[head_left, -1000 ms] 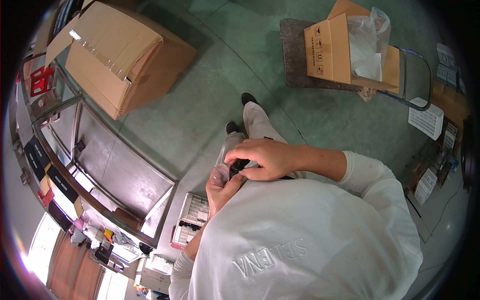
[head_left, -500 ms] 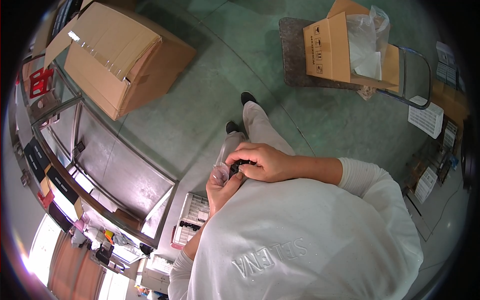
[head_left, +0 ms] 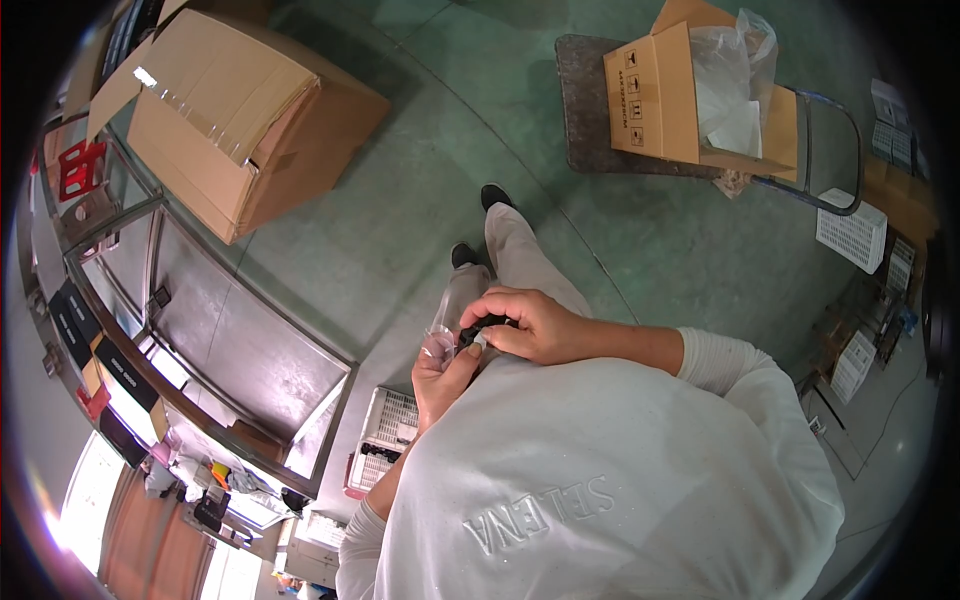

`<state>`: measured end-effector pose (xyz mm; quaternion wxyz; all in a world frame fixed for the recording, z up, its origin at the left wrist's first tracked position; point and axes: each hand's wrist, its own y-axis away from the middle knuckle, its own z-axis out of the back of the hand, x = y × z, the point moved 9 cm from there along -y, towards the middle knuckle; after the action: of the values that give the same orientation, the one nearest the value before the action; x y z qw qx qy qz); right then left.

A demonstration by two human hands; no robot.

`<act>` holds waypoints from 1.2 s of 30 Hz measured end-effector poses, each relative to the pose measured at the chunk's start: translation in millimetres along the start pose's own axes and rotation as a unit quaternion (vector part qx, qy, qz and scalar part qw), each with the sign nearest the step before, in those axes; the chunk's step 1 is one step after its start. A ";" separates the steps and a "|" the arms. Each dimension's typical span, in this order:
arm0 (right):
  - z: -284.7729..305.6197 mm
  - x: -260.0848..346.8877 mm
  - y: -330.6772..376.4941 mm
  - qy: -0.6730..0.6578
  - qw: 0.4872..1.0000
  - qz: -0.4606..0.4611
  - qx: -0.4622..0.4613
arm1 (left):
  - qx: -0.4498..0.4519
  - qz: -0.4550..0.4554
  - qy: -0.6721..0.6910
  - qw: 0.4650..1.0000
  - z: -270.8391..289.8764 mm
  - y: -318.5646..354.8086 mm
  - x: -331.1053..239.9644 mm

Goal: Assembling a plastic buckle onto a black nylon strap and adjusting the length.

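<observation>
My two hands meet in front of my waist. My left hand (head_left: 440, 383) is closed around a clear, thin-walled plastic piece (head_left: 438, 345), perhaps a bag or cup; its exact kind is unclear. Curled over a small black object (head_left: 489, 323), my right hand (head_left: 535, 327) grips it with thumb and bent fingers. The fingers cover much of the black object, so I cannot tell its kind. A tiny white bit (head_left: 480, 341) shows between the two thumbs.
A white plastic basket (head_left: 388, 418) with dark items stands beside my left forearm. Left of it is a metal-framed table (head_left: 245, 315). A large carton (head_left: 225, 110) sits at the far left. On a cart (head_left: 590, 105) at the far right rests an open carton (head_left: 650, 100) with a plastic liner.
My right hand has shifted slightly, with its fingers curled over the black object. The tiny white bit shows more clearly between the thumbs. My left hand stays nearly in place.
</observation>
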<state>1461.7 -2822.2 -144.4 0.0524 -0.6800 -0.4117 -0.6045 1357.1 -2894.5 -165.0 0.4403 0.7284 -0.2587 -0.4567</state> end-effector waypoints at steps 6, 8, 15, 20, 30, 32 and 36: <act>0.5 5.2 -17.0 0.067 0.988 -0.005 0.142 | 0.009 -0.009 -0.004 1.000 -1.9 -0.4 -0.8; 2.7 3.3 -23.4 0.086 0.988 0.007 0.131 | 0.011 0.000 -0.022 1.000 1.1 -2.4 2.6; -28.1 37.6 -42.4 0.459 0.834 0.023 0.305 | 0.018 -0.019 -0.016 1.000 -2.6 -3.1 5.1; -47.0 37.7 -42.9 0.536 0.758 0.057 0.368 | 0.029 -0.027 -0.013 0.999 -9.7 -4.4 2.8; -49.4 39.2 -40.4 0.538 0.742 0.101 0.388 | 0.029 -0.010 -0.052 0.998 -9.7 -7.7 7.4; -46.2 33.9 -38.4 0.536 0.748 0.108 0.376 | 0.020 -0.015 -0.064 0.998 -12.8 -6.2 1.1; -30.3 21.5 -44.9 0.459 0.838 0.047 0.291 | 0.020 -0.011 -0.054 0.998 -14.7 -7.6 -0.4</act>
<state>1408.6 -2799.3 -137.0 0.4590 -0.2968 -0.4651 -0.6963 1369.9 -2884.6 -168.5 0.4063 0.7143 -0.2831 -0.4946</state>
